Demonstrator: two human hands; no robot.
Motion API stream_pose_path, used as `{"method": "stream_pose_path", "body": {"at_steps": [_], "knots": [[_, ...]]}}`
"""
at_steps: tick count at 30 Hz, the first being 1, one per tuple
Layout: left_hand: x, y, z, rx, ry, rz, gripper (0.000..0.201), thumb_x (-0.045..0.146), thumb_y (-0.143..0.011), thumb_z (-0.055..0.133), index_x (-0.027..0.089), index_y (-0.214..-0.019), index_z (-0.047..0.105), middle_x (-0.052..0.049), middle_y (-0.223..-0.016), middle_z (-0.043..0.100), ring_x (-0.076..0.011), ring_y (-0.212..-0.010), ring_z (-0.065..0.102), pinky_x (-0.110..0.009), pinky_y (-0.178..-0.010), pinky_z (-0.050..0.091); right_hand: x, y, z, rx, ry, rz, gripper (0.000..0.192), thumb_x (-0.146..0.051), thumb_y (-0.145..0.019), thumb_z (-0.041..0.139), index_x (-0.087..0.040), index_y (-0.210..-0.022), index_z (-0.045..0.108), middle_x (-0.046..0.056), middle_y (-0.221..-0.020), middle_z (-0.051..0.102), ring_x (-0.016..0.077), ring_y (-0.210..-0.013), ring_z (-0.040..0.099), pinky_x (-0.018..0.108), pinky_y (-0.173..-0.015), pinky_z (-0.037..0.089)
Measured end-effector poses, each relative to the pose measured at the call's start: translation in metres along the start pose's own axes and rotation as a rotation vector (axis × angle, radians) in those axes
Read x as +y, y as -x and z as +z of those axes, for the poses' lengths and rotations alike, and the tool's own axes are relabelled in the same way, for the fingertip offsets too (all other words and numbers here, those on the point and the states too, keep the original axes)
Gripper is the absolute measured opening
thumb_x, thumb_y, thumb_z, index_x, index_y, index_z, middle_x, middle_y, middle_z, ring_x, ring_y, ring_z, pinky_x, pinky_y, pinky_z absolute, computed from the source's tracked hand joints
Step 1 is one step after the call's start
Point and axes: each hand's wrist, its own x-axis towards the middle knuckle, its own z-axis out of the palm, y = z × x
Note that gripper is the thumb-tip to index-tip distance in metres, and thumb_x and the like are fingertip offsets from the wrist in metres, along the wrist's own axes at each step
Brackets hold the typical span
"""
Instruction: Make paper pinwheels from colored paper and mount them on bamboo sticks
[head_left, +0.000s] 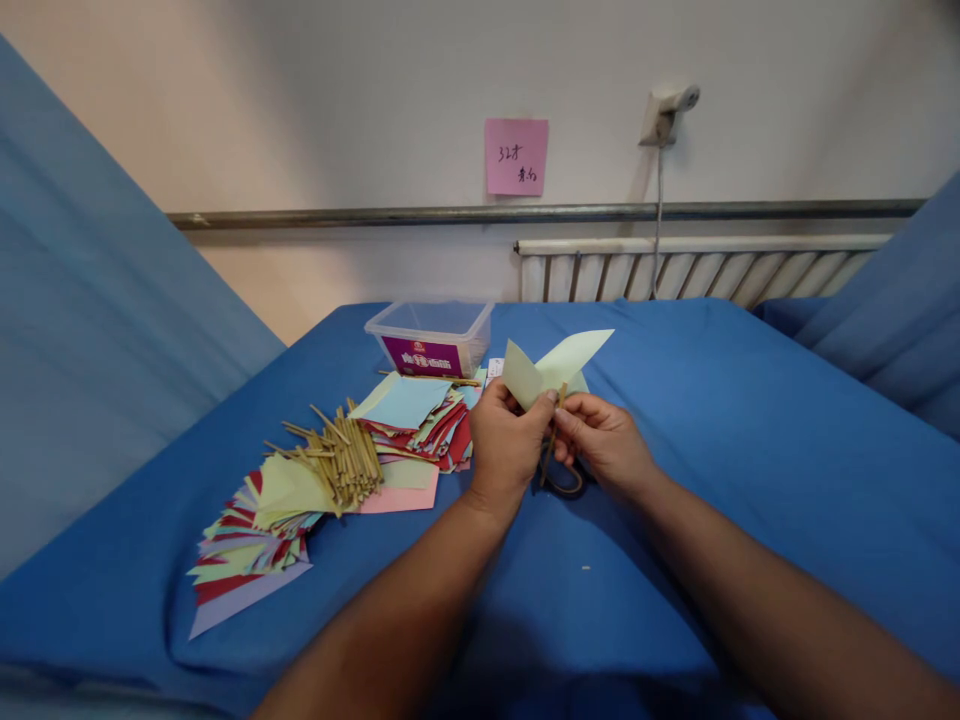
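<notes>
My left hand (508,440) is closed on a pale green sheet of paper (577,356), whose corners curl up above the fingers. A thin yellowish-brown stick (551,445) stands nearly upright against the paper, between my two hands. The fingertips of my right hand (609,445) pinch around this stick; my left thumb lies close to its upper end. Below the hands, dark loop handles (568,490), which look like those of scissors, rest on the blue cloth. My hands hide the rest of them, along with the lower part of the paper.
Left of my hands lie a stack of coloured paper squares (411,402), a heap of short sticks (349,460) and a fanned pile of coloured paper (251,545). Behind them stands a clear plastic tub (431,318). Blue cloth (720,420) covers the table.
</notes>
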Motion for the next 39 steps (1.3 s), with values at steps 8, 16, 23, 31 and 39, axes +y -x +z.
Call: {"method": "stream_pose_path", "body": {"at_steps": [8,16,23,31,39], "knots": [[0.001,0.001,0.0,0.007,-0.048,0.039,0.024,0.027,-0.062,0.075,0.015,-0.078,0.062,-0.001,-0.07,0.065,-0.0137,-0.061,0.059,-0.023,-0.055,0.043,0.001,-0.001,0.0,0.008,0.012,-0.015,0.031,-0.048,-0.076,0.071,-0.019,-0.076,0.062,-0.003,-0.05,0.062,0.0079,-0.04,0.052,0.019,-0.042,0.042],[-0.002,0.004,-0.003,0.011,-0.122,0.138,0.021,0.028,-0.066,0.073,0.017,-0.078,0.061,0.001,-0.071,0.064,-0.0128,-0.062,0.057,-0.022,-0.056,0.04,-0.003,0.001,0.003,0.053,0.04,-0.014,0.03,-0.047,-0.074,0.072,-0.019,-0.075,0.061,-0.004,-0.047,0.06,0.0085,-0.038,0.05,0.02,-0.04,0.041],[-0.003,0.003,-0.004,0.017,-0.185,0.178,0.019,0.029,-0.07,0.07,0.018,-0.081,0.06,0.001,-0.072,0.063,-0.0122,-0.063,0.056,-0.022,-0.057,0.041,-0.004,0.003,0.006,0.094,0.101,-0.033,0.031,-0.049,-0.074,0.07,-0.019,-0.073,0.06,-0.005,-0.045,0.058,0.0079,-0.037,0.048,0.019,-0.038,0.039],[0.002,0.003,-0.002,0.007,-0.11,0.134,0.02,0.025,-0.066,0.072,0.016,-0.078,0.058,0.002,-0.07,0.063,-0.012,-0.062,0.058,-0.021,-0.057,0.043,-0.003,0.006,0.01,0.136,0.139,-0.064,0.03,-0.047,-0.077,0.068,-0.019,-0.072,0.059,-0.005,-0.045,0.055,0.0074,-0.039,0.048,0.018,-0.04,0.038],[0.0,0.002,-0.003,0.004,-0.135,0.153,0.017,0.024,-0.067,0.071,0.017,-0.077,0.059,0.002,-0.07,0.063,-0.0121,-0.062,0.056,-0.022,-0.057,0.042,-0.003,0.004,0.012,0.142,0.139,-0.071,0.031,-0.049,-0.077,0.067,-0.019,-0.07,0.058,-0.006,-0.043,0.053,0.0076,-0.037,0.046,0.019,-0.037,0.036]]}}
